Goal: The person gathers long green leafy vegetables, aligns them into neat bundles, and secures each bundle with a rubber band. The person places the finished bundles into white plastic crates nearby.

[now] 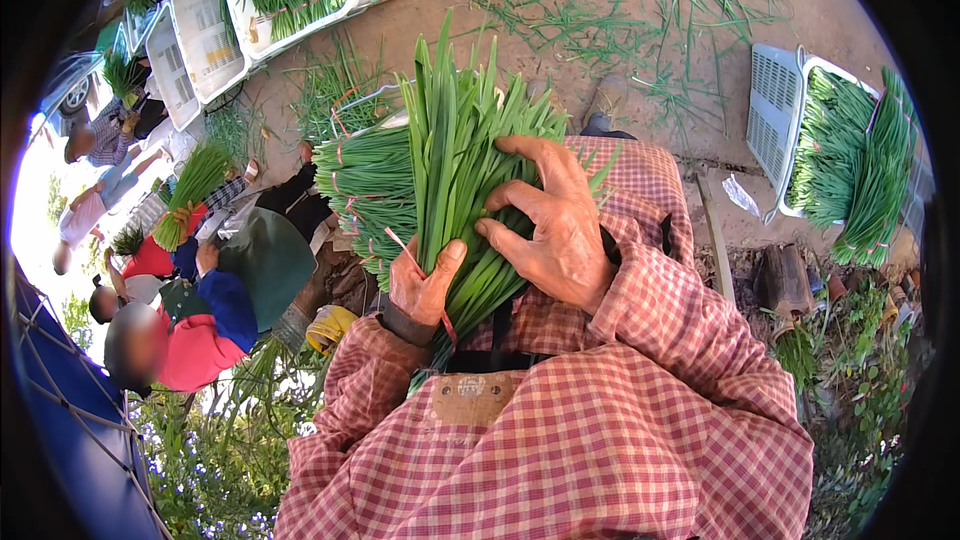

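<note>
My left hand (426,283) grips a bunch of flat green leaves (450,165), which look like garlic chives, with the thumb across the front. A pink tie (405,249) shows by that thumb. Over the bunch's right side, my right hand (559,217) is bent with fingers spread, its fingertips against the leaves. The bunch lies over my lap, tips pointing away from me. Just left of it are stacked bundles of the same greens (367,191), bound with pink ties. The bunch hides part of that stack.
White plastic crates (206,22) stand at the upper left, one filled with bundles. Another filled crate (776,101) is at the right. Loose leaves (585,30) litter the ground. A co-worker (202,337) sits at left, near others holding greens. A wooden strip (716,236) lies at right.
</note>
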`<state>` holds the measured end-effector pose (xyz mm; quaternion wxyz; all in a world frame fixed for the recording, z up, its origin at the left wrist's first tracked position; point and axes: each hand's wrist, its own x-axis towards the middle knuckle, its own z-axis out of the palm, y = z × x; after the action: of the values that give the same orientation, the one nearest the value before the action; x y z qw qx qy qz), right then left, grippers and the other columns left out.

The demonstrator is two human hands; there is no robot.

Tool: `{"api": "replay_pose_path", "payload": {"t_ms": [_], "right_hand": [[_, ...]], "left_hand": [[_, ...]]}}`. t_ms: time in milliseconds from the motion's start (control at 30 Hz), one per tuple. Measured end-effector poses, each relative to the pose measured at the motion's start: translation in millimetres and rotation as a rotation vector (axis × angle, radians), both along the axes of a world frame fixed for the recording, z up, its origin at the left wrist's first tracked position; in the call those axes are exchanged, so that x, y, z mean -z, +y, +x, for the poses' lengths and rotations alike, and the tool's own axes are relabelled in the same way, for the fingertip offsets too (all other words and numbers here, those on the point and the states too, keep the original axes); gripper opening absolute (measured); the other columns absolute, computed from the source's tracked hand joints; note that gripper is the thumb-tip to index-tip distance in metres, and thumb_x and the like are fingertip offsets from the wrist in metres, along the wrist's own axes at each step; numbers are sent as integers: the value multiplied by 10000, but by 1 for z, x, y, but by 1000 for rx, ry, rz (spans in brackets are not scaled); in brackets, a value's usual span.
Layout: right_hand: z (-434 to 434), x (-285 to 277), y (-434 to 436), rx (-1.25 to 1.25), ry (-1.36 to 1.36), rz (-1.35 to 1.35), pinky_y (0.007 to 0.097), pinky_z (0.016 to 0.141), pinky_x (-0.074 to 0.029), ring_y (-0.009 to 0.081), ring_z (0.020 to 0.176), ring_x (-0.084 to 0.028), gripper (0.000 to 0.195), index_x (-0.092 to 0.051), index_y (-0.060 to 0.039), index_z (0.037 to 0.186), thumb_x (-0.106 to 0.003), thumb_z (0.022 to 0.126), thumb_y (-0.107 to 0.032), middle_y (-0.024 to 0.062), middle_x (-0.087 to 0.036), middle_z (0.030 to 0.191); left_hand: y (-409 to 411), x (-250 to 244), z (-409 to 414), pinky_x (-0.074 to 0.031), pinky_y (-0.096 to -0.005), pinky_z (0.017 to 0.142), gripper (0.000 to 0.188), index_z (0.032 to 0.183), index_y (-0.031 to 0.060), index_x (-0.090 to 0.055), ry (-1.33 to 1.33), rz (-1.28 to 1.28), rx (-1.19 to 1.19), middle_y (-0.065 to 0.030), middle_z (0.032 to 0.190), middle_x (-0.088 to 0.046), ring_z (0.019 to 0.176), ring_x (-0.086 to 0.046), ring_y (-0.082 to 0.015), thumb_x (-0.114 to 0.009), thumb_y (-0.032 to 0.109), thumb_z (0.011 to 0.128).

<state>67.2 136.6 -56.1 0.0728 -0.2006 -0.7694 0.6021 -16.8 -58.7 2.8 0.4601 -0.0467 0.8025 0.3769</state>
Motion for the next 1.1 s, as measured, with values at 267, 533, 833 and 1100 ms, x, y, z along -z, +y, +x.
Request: {"api": "replay_pose_path", "payload": {"t_ms": [267,533,833,1100], "right_hand": [[-11,11,2,133,132,110,528,1020,-483,426,1198,-601,155,-597,-11,762,-734,710,-59,192,-652,1296],[15,-9,74,236,-151,14,415,752,-537,280,817,-678,191,-708,-4,836,-763,943,-153,152,-714,906],[42,-13,10,-156,-189,-281,456,670,-533,356,751,-684,161,-710,-16,1020,-748,916,-134,167,-666,836],[44,-6,6,-80,-238,-399,408,616,-497,273,657,-653,173,-726,-10,1023,-759,877,-96,132,-638,781]], "left_hand": [[-4,3,-1,-547,-337,873,407,1267,-23,-693,39,-22,61,-88,1116,-756,976,-680,-163,-737,302,1027],[-26,22,-6,-536,-340,875,486,1235,-24,-710,23,-11,-87,-53,1094,-735,970,-651,-147,-759,402,1007],[-32,29,-5,-545,-357,908,460,1256,-3,-720,-106,51,-274,-51,1144,-737,1004,-668,-162,-776,377,1004],[-33,34,-5,-559,-343,887,437,1246,-8,-724,-93,47,-244,-57,1133,-740,985,-677,-160,-767,359,1012]]}}
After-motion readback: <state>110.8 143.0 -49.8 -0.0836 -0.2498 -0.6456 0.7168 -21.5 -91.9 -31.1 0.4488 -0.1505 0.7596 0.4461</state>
